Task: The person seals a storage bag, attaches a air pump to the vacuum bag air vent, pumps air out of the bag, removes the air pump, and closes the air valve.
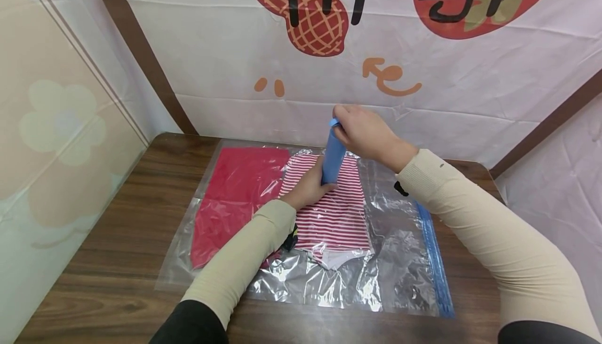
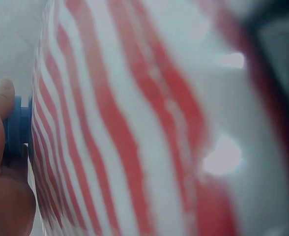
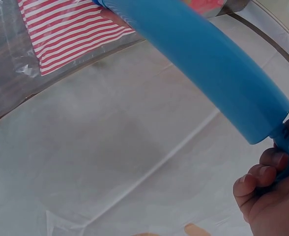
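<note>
While the right hand [image 1: 369,134] has its fingers curled round the handle at the top of a blue plastic cylindrical hand pump [image 1: 334,155], the left hand [image 1: 310,183] holds the lower end, fingers behind it and thumb stretched along its foot. The pump stands tilted over a large clear plastic bag [image 1: 392,239], its foot down at the red-and-white striped fabric garment [image 1: 329,224] that lies under the film, beside a plain bright-red piece of cloth [image 1: 240,192]. The bag lies flat on the dark brown wood-grain table [image 1: 108,250], its blue zip strip [image 1: 435,260] on the right. The step in hand looks like pumping air out through the film; the handle sits close to the barrel, so the stroke seems near its inner end. The next move would likely call for drawing the handle back while the left hand keeps the foot steady against the bag.
</note>
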`<state>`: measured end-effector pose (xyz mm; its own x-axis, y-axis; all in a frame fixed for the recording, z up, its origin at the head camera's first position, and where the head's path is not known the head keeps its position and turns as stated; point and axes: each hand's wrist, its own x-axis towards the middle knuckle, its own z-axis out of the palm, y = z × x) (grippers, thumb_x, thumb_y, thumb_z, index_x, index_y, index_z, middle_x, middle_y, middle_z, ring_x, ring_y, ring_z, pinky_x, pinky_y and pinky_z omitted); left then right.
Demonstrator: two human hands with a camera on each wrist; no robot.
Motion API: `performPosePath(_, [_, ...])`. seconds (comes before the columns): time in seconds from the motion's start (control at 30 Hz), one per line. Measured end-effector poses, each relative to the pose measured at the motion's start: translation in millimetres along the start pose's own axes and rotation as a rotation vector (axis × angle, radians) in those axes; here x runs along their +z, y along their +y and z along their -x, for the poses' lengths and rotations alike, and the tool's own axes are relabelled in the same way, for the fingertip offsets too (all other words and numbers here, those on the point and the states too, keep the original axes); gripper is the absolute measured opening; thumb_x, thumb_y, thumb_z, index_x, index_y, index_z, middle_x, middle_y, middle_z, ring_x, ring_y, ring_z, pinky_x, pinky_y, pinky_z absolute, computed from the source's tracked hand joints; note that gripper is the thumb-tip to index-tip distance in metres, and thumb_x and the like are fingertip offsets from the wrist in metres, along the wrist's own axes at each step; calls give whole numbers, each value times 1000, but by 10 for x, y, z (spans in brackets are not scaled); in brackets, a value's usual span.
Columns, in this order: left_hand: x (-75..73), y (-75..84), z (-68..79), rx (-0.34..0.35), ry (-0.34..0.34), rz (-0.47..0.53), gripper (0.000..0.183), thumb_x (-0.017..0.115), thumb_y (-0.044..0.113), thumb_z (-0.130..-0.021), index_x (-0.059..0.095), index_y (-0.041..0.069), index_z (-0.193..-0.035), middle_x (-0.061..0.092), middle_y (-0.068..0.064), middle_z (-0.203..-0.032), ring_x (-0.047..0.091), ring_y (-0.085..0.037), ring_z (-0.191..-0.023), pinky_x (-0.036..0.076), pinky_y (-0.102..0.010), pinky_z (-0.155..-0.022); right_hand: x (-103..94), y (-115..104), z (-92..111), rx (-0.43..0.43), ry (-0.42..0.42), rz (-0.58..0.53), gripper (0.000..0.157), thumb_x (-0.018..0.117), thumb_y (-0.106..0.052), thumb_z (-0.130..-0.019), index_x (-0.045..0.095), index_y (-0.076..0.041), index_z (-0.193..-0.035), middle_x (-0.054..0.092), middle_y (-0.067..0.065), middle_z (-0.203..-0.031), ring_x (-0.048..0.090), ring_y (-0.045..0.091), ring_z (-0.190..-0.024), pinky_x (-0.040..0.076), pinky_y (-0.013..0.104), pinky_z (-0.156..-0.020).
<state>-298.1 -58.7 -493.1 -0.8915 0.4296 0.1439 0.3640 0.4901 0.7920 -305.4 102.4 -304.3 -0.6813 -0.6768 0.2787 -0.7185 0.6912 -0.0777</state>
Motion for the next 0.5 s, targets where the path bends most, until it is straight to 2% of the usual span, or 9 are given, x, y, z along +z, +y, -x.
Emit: performPosePath(0.5, [4,-9,-2,-10,-4,-8,76,74,17,-95,23,5,-151,51,-22,-142,51,-35,-135,40,-49,-114,-121,19,-25,13,-88,-10,9,45,-9,-101,46,-7,-93,42,7,-79,45,27,-80,40,38,-71])
